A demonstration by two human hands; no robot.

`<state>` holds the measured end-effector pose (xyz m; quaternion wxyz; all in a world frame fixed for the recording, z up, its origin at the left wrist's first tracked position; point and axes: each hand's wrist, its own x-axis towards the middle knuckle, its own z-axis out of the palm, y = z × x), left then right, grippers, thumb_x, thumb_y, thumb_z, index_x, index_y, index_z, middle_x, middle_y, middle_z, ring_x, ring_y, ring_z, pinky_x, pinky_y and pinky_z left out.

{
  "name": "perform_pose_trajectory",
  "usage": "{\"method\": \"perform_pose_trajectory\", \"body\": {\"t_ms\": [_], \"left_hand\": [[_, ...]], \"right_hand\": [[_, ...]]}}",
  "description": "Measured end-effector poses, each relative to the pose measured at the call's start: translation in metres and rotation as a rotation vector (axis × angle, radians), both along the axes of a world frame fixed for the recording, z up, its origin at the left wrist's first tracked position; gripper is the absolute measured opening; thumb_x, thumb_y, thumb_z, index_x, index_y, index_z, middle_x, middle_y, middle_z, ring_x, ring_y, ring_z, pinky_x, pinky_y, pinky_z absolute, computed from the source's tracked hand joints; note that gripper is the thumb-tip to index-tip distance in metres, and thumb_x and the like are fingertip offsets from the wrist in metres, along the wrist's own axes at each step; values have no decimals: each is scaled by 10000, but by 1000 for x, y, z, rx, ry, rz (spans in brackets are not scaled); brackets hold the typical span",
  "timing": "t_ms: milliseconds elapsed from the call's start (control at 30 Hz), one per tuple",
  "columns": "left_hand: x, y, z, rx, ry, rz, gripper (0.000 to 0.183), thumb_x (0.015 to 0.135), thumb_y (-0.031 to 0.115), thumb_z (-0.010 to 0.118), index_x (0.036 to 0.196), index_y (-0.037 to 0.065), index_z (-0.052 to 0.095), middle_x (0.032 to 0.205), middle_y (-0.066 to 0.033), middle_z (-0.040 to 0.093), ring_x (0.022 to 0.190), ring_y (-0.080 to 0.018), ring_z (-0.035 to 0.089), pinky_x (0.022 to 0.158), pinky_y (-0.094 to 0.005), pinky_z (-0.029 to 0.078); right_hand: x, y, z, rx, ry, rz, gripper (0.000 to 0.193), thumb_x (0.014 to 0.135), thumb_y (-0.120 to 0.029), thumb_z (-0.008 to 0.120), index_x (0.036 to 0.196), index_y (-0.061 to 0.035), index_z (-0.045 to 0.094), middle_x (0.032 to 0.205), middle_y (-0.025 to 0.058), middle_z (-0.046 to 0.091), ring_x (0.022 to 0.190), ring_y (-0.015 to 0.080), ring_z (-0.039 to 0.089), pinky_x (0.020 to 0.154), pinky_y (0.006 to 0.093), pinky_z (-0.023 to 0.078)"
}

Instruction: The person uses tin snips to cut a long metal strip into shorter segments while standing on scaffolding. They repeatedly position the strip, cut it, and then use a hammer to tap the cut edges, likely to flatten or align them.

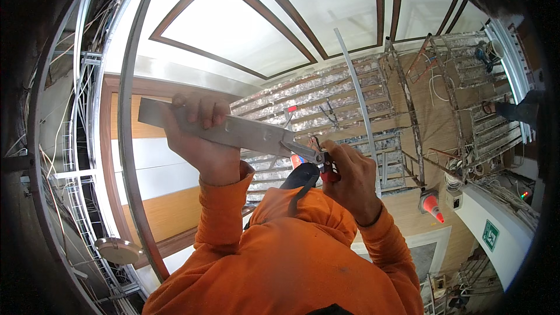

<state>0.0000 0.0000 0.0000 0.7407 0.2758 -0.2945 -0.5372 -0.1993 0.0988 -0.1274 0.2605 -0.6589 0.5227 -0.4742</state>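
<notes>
My left hand point(201, 140) grips a flat grey sheet-metal strip point(251, 133), with the fingers wrapped over its upper edge. The strip slants down to the right in front of my chest. In my right hand point(354, 178) is a pair of tin snips point(318, 156) with red on the handles. The snips' blades meet the strip's right end, and the fingers close around the handles. How deep the blades sit in the metal, I cannot tell.
Scaffold planks point(350, 96) with metal frames lie beyond my hands, and a long pale metal profile point(357, 87) crosses them. A curved metal bar point(123, 122) runs down the left. An orange cone point(431, 207) stands at right. Another person's leg point(513, 109) shows at far right.
</notes>
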Motion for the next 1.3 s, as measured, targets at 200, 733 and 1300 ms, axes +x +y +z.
{"method": "perform_pose_trajectory", "body": {"t_ms": [200, 733, 1300], "left_hand": [[3, -3, 1, -58, -12, 12, 316, 1072, 421, 482, 940, 136, 518, 713, 38, 380, 572, -98, 385, 533, -266, 386], [-15, 6, -3, -165, -13, 3, 371, 1093, 443, 415, 867, 160, 493, 662, 37, 343, 531, -94, 313, 502, -281, 326], [-4, 5, -8, -108, -101, -77, 353, 1099, 439, 391, 943, 150, 521, 656, 38, 353, 506, -91, 335, 487, -278, 349]], "right_hand": [[12, -2, 1, 31, -154, 20, 374, 767, -36, 734, 1113, -98, 609, 774, 62, 580, 672, 248, 625, 626, 392, 504], [35, 5, 1, 401, -720, 285, 199, 975, -111, 640, 1151, -26, 603, 712, 61, 545, 644, 132, 497, 604, 304, 425], [59, 13, -15, 308, -603, 162, 176, 966, -138, 675, 1020, -24, 552, 661, 133, 554, 556, 252, 526, 560, 357, 426]]}}
